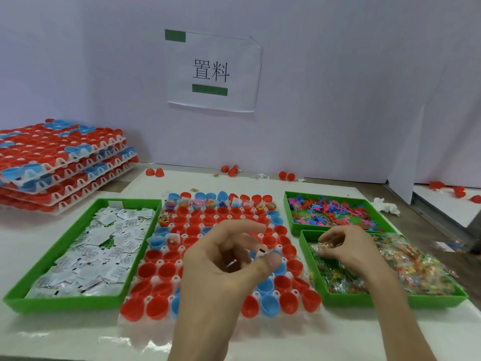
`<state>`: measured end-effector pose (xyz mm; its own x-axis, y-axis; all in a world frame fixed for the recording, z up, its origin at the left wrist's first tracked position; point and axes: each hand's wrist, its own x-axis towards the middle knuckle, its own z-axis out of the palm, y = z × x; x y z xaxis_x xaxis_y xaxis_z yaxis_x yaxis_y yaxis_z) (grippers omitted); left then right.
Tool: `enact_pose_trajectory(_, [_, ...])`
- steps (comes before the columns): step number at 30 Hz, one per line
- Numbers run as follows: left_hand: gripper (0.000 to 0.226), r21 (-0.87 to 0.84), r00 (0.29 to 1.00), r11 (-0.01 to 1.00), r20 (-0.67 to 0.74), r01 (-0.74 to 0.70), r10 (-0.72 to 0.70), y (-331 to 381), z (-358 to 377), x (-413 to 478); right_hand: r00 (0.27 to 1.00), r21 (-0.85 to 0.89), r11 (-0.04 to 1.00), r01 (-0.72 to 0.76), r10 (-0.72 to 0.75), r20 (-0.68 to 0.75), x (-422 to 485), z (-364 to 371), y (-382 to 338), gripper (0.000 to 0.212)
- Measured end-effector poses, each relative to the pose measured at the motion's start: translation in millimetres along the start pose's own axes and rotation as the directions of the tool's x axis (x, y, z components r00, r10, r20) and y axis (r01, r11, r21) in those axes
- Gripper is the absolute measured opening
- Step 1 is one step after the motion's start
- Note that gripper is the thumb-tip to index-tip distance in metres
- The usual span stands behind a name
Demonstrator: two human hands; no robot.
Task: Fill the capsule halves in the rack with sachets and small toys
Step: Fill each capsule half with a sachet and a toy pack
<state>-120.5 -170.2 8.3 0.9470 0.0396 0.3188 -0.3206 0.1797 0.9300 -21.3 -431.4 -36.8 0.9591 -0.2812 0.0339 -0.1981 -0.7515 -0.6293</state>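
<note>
White plastic rack [166,276] of red and blue capsule halves [149,270] is sitting mid-bench [52,332], between the green trays. Far row of halves is already holding small coloured toys and sachets; a few more filled ones are sitting on the rack's left side, around the blue half [156,242]. Most of the rest are showing empty.

Left hand [223,267] is hovering over the rack centre, thumb and fingers [250,239] pinching a small white sachet [263,250] with a dark edge mark; a second small strip-like piece is showing lower in the hand, can't tell what it is.

Right hand [346,248] is reaching into the near right green plastic tray [364,299], fingers curled and pressing together on a clear bag of multicoloured small toys [321,246]. More of these clear bags are filling that tray.

Far right green tray [289,217] is holding loose pink, blue and red plastic toy pieces [330,211]. Left green tray [70,302] is holding a heap of white paper sachets [104,246].

Stack of loaded racks [59,165] is sitting at the far left. Loose red capsule halves [156,172] are lying along the white back wall, under a paper sign [212,71] taped with green tape. Crumpled white tissue [386,205] is lying right of the far tray.
</note>
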Motion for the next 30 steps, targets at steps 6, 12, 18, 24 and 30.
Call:
enact_pose_trajectory(6, [0.027, -0.081, 0.998, 0.995, -0.006, 0.064, -0.065, -1, 6, 1, 0.980, 0.264, 0.964, -0.022, 0.072, -0.183, -22, -4, -6, 0.021])
enact_pose_trajectory(12, [0.032, -0.275, 0.989, 0.952, -0.019, 0.134, -0.145, -5, 11, 1, 0.948, 0.655, 0.690, 0.308, -0.170, -0.267, -89, -19, -54, 0.021])
enact_pose_trajectory(18, [0.026, -0.320, 0.987, 0.939, -0.054, 0.127, -0.152, -2, 21, -2, 0.830, 0.721, 0.481, 0.499, -0.505, -0.237, -129, -32, -96, 0.017])
enact_pose_trajectory(24, [0.023, -0.314, 0.985, 0.941, -0.067, 0.129, -0.158, -3, 28, -3, 0.876, 0.617, 0.629, 0.473, -0.410, -0.253, -125, -14, -99, 0.014])
enact_pose_trajectory(30, [0.042, -0.265, 0.987, 0.959, -0.092, 0.105, -0.134, -9, 22, -2, 0.869, 0.588, 0.663, 0.464, -0.469, -0.157, -119, -12, -95, 0.016])
